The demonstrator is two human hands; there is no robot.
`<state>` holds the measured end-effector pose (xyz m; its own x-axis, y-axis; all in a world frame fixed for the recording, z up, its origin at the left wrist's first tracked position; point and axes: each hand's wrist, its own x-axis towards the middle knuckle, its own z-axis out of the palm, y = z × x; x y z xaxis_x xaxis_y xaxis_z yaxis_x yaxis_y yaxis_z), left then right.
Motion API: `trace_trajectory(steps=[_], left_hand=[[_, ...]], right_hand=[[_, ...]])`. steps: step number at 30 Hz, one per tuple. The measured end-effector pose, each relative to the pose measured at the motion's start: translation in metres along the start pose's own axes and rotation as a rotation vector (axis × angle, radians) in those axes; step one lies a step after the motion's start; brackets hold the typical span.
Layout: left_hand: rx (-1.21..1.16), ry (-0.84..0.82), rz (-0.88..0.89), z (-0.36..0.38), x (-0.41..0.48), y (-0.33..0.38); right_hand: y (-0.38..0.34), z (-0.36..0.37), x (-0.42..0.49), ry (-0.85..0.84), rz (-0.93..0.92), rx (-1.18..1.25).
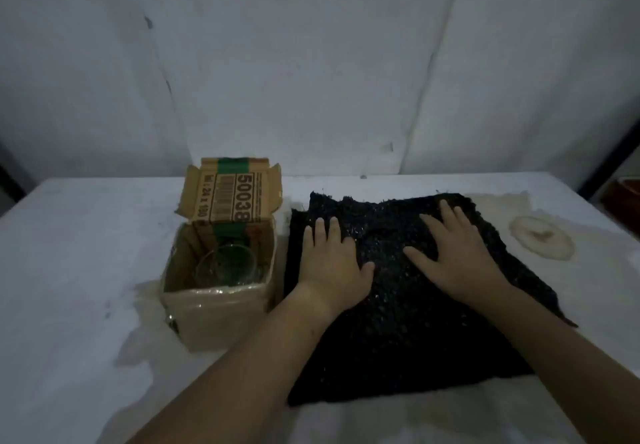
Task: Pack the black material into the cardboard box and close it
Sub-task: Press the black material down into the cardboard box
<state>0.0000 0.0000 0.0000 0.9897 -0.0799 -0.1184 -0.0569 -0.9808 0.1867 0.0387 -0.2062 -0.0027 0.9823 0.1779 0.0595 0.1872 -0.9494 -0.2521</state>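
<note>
I am seeing the black material [398, 339] lying flat on the white tabletop [86, 270], just right of the cardboard box [214, 319]. I judge the packing is hardly beginning: nothing black is inside and the flaps are standing open. My left grip [329, 263] and right grip [457, 256] are pressing on the material, fingers spread, pinching nothing. A glass [225, 267] is sitting in the box. The rear flap [232, 197] is showing "50038" beside a barcode.
</note>
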Motion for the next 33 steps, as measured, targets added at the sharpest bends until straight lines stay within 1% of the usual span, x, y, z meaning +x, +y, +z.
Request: trace_trajectory(steps=[3, 5, 7, 10, 12, 15, 19, 20, 23, 25, 27, 30, 33], left_hand=[[-0.042, -0.013, -0.005, 0.007, -0.01, 0.002], [-0.095, 0.024, 0.027, 0.011, -0.014, 0.002], [-0.167, 0.089, 0.043, 0.018, -0.017, 0.003], [-0.272, 0.173, 0.034, 0.022, -0.023, 0.001], [-0.315, 0.193, 0.037, 0.022, -0.025, 0.0], [-0.367, 0.224, 0.051, 0.018, -0.029, -0.003], [-0.46, 0.268, 0.121, 0.003, -0.039, -0.003], [-0.478, 0.3, 0.139, -0.001, -0.042, -0.003], [-0.503, 0.468, 0.239, -0.022, -0.054, -0.006], [-0.526, 0.529, 0.31, -0.044, -0.067, -0.009], [-0.556, 0.56, 0.34, -0.071, -0.081, -0.017], [-0.568, 0.617, 0.305, -0.112, -0.098, -0.049], [-0.62, 0.646, 0.197, -0.139, -0.106, -0.097]], right_hand=[[0.008, 0.004, -0.007, -0.03, 0.083, -0.114], [0.011, 0.008, -0.013, -0.038, 0.066, -0.088], [0.01, 0.013, -0.02, 0.022, 0.028, -0.016], [0.005, 0.012, -0.029, 0.221, -0.077, 0.09], [0.003, 0.006, -0.034, 0.304, -0.155, 0.167], [0.001, -0.009, -0.042, 0.318, -0.225, 0.317], [-0.01, -0.033, -0.056, 0.337, -0.214, 0.485], [-0.013, -0.039, -0.06, 0.356, -0.208, 0.517], [-0.023, -0.057, -0.065, 0.452, -0.194, 0.557], [-0.03, -0.07, -0.066, 0.522, -0.185, 0.553], [-0.04, -0.081, -0.064, 0.569, -0.195, 0.552], [-0.066, -0.091, -0.057, 0.579, -0.265, 0.635], [-0.104, -0.091, -0.047, 0.552, -0.339, 0.72]])
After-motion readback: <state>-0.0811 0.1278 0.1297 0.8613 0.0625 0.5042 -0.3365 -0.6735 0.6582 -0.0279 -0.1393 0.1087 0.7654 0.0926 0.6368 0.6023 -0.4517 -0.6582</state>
